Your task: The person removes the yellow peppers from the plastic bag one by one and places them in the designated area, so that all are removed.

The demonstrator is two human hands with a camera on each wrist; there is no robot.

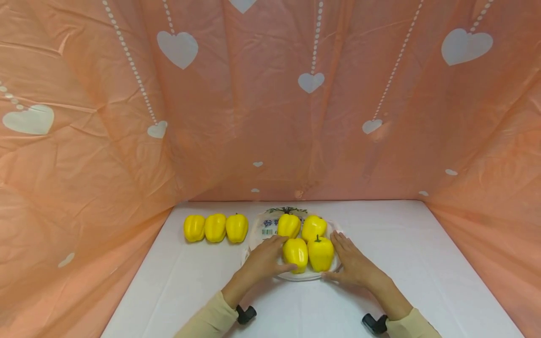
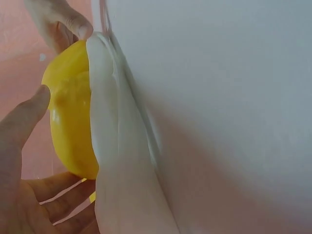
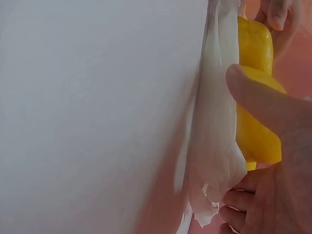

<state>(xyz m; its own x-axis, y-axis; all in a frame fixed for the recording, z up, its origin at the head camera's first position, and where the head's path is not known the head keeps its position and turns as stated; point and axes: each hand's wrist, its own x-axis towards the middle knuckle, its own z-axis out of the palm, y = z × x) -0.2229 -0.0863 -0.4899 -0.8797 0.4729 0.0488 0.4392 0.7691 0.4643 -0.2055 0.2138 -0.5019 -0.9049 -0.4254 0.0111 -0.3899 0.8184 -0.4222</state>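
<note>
Two pairs of yellow bell peppers sit on a round plate covered in printed clear plastic (image 1: 256, 238). In the head view, my left hand (image 1: 264, 258) cups the left side of the front left pepper (image 1: 295, 256), its thumb at the front. My right hand (image 1: 355, 263) lies along the right side of the front right pepper (image 1: 321, 254), which has a green stem; its fingers are straight and its thumb is at the plate's rim. Behind are the back left pepper (image 1: 289, 226) and back right pepper (image 1: 314, 227). Whitish plastic (image 3: 219, 107) hangs over the plate's edge.
Three more yellow peppers, including a middle one (image 1: 215, 228), stand in a row left of the plate. A white cloth (image 1: 422, 263) covers the table. Orange sheeting with white hearts (image 1: 270, 117) encloses the back and sides. Black wrist cameras (image 1: 246, 314) are on both wrists.
</note>
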